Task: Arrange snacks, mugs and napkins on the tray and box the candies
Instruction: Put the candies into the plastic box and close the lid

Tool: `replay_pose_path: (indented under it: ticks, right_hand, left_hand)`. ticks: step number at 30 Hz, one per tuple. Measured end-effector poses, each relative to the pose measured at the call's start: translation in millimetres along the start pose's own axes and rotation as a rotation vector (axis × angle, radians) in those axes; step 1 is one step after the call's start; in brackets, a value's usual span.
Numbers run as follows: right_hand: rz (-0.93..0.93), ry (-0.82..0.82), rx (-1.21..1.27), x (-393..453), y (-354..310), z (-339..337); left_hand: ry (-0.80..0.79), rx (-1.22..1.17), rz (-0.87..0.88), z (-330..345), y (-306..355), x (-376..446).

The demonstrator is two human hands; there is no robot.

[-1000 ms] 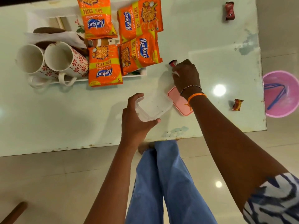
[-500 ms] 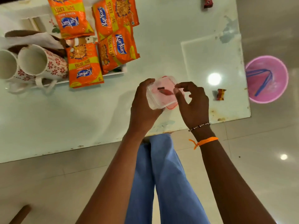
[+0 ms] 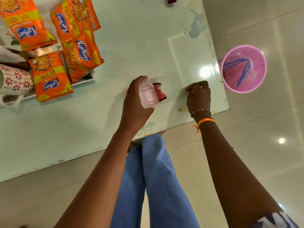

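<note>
My left hand [image 3: 134,102] grips a clear plastic box [image 3: 148,96] just above the table, with a red candy [image 3: 159,92] lying inside it. To its right my right hand [image 3: 199,97] presses curled fingers onto the table near the corner, where an orange candy lay; the candy is hidden under them. Another red candy [image 3: 171,0] lies at the far edge. Several orange snack packets [image 3: 49,76] and a floral mug [image 3: 14,79] sit on the white tray [image 3: 85,79] at the left, beside a white napkin [image 3: 6,55].
A pink bucket [image 3: 245,68] with a blue handle stands on the floor just past the table's right edge. The glass table's near edge [image 3: 98,148] runs diagonally above my blue-trousered legs. A sliver of the pink lid [image 3: 127,91] shows behind my left hand.
The red candy went from my right hand into the box. My right hand then moved right, onto the orange candy near the corner. The view shifted right.
</note>
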State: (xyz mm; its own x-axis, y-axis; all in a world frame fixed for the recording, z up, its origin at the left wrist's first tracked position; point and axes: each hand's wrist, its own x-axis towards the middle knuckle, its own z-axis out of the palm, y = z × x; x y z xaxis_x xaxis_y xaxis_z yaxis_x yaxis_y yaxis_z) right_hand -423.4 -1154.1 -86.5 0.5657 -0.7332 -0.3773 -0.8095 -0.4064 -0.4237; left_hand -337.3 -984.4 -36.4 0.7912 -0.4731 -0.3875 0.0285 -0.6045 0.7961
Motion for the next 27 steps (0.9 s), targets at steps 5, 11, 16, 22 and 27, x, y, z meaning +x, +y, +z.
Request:
replay_pose_path:
  ticks: [5, 11, 16, 22, 27]
  right_hand:
    - [-0.121, 0.102, 0.379, -5, -37, -17]
    - [-0.200, -0.059, 0.525, -16, -71, -19]
    - [-0.121, 0.035, 0.476, 19, -68, -25]
    - [-0.226, 0.042, 0.366, 92, -89, -31]
    - [-0.326, -0.125, 0.081, 160, -119, -22]
  left_hand:
    - [0.020, -0.015, 0.002, 5, 4, 9]
    - [0.038, -0.087, -0.008, 8, 9, 27]
    - [0.094, -0.050, -0.018, 5, 14, 40]
    - [0.170, -0.033, -0.050, -1, 22, 55]
    - [0.221, -0.018, -0.042, -5, 27, 75]
